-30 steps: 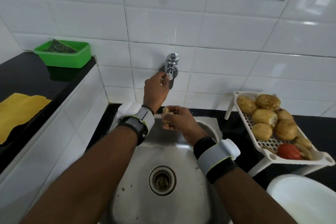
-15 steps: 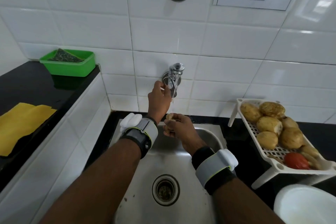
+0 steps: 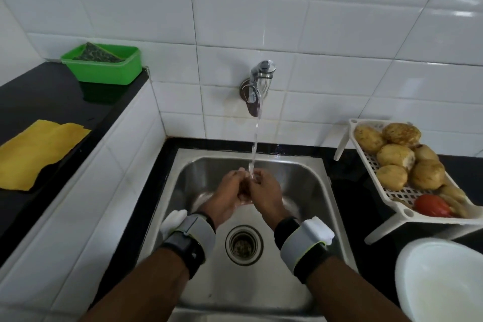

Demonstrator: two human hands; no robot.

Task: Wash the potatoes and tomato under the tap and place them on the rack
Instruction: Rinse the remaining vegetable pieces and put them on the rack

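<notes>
Water runs from the chrome tap [image 3: 257,86] into the steel sink [image 3: 308,183]. Under the stream, my left hand [image 3: 228,192] and my right hand [image 3: 266,191] are cupped together around a small potato [image 3: 245,187], which is mostly hidden between the fingers. On the counter to the right stands a white slatted rack [image 3: 407,196], tilted. It holds several brown potatoes [image 3: 396,155] and a red tomato [image 3: 432,206] at its low near end.
The sink drain [image 3: 244,244] lies just below my wrists. A white bowl [image 3: 441,280] sits at the right front. On the raised black counter to the left are a green tub [image 3: 103,66] and a yellow cloth [image 3: 36,150].
My left hand has left the tap handle and come down to join my right hand around the potato. Water now flows from the tap. The camera has tilted down.
</notes>
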